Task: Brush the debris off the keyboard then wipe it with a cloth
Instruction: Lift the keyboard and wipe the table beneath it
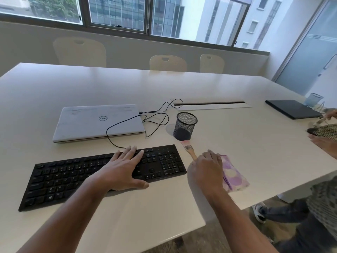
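A black keyboard lies slanted across the white table in front of me. My left hand rests flat on its middle keys, fingers straight. To the right of the keyboard lies a small brush with pink bristles and a wooden handle. My right hand covers the handle's end with fingers curled; whether it grips the handle I cannot tell. A folded purple-patterned cloth lies partly under that hand, near the table's right edge.
A shut white laptop sits behind the keyboard, its black cable looping beside it. A black mesh pen cup stands just beyond the brush. At far right another person's hands work on a second keyboard, near a dark laptop.
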Motion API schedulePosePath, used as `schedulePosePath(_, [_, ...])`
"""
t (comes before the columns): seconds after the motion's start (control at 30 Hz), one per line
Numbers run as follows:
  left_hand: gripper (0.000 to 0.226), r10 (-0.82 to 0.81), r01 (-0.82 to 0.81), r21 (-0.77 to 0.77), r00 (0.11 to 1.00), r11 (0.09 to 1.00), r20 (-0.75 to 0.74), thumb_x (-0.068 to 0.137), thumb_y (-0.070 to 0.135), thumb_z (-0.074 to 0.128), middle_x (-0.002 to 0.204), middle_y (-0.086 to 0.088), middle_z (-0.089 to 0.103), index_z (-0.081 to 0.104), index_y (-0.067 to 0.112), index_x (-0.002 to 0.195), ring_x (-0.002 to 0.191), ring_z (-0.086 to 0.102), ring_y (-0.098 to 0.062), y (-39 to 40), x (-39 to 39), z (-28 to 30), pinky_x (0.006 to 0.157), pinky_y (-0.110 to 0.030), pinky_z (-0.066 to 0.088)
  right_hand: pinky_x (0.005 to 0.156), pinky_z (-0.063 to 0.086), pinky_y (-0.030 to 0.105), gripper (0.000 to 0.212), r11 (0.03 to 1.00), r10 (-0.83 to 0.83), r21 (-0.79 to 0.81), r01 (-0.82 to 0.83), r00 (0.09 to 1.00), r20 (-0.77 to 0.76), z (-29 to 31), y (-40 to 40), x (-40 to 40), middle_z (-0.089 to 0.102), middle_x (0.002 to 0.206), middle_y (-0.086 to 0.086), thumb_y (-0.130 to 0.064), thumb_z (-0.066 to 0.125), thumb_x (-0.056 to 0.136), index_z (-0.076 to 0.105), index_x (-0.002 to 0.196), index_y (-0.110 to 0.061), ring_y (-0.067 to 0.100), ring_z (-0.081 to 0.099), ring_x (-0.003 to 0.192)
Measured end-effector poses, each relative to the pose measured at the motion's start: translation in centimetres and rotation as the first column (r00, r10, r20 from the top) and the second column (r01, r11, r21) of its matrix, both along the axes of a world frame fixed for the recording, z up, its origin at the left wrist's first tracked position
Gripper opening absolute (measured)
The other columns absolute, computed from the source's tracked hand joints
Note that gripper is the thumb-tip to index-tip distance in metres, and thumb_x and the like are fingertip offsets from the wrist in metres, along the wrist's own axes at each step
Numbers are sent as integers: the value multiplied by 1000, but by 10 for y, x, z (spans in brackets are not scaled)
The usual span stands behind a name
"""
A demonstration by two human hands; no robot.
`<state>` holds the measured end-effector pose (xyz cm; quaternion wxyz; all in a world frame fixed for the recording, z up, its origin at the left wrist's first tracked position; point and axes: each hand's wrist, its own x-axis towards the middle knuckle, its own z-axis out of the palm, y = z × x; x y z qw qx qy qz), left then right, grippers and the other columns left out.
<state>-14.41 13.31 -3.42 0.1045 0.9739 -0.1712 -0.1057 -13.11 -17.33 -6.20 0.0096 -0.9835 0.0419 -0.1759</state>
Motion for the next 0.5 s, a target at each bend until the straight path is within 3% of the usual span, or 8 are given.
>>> schedulePosePath(0.13, [127, 16, -17, -28, 1000, 999, -19, 74, 87, 56, 169, -4, -14, -10, 22, 162, 154, -20, -15, -5, 3, 6, 126, -41, -8, 106, 52, 56, 32, 1000, -31, 0, 31, 1000, 5, -1, 3, 7, 74, 105, 24, -12, 83, 70, 77, 94, 9, 41, 68, 117])
schedulePosePath(0.3, [113, 7, 1, -127, 998, 992, 57, 86, 78, 50, 169, -4, -11, -5, 15, 162, 153, -18, -12, -18, 16, 16, 127, -35, -5, 116, 42, 56, 37, 997, -83, -15, 82, 996, -46, 3, 6, 12, 71, 110, 27, -16, 78, 77, 75, 103, 10, 43, 63, 122])
schedulePosePath(0.5, [94, -57, 95, -225, 983, 970, 174, 98, 56, 55, 169, -7, -7, 2, 11, 162, 155, -14, -14, -41, 46, 22, 127, -34, -1, 119, 40, 51, 12, 999, 40, -17, -40, 999, 8, 9, 4, 10, 70, 79, 11, -3, 72, 79, 68, 89, -8, 35, 69, 88])
